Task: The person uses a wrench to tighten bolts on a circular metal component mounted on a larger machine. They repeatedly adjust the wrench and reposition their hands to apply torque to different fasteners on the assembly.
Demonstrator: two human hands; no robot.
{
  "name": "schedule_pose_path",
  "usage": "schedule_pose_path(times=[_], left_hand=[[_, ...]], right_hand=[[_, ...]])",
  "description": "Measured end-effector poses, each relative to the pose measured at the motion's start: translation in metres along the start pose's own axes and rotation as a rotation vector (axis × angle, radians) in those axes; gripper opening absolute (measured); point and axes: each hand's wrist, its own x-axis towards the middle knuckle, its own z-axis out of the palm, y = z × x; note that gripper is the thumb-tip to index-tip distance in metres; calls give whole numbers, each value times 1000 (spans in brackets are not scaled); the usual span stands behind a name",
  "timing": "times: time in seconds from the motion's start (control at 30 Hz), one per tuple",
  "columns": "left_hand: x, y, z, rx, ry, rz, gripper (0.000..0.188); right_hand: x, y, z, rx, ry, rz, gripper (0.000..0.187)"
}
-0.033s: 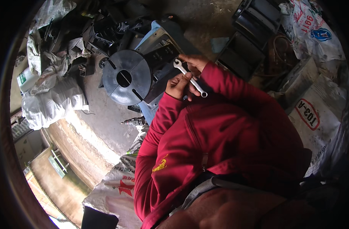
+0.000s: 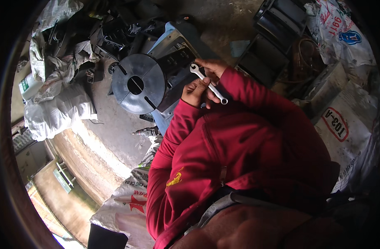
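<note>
Right of the grey disc [image 2: 150, 85], the left hand [image 2: 193, 92] had its fingers clamped on the wrench [image 2: 215, 90]; for the right hand [image 2: 215, 67] (partly hidden), I couldn't tell. Likely stiff and slippery, it suited a mid-shank hold.

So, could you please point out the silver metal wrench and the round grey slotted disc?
Silver metal wrench [image 2: 215, 91], head view: on the shaft, toward its ring end.
Round grey slotted disc [image 2: 153, 84], head view: on the flat face, right of its central hole.
</note>
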Motion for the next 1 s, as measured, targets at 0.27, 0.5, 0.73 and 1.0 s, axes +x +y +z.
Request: schedule_pose_path(times=[0.27, 0.5, 0.73, 1.0], left_hand=[[27, 4, 15, -228, 44, -25, 37], [-15, 4, -44, 208, 247, 81, 30], [-11, 7, -19, 27, 77, -46, 32], [22, 7, 16, -202, 0, -66, 38]], right_hand=[[12, 1, -17, 322, -611, 58, 39], [19, 12, -8, 63, 131, -75, 32], [17, 8, -9, 35, 70, -84, 33], [-2, -1, -7, 151, -275, 58, 38]])
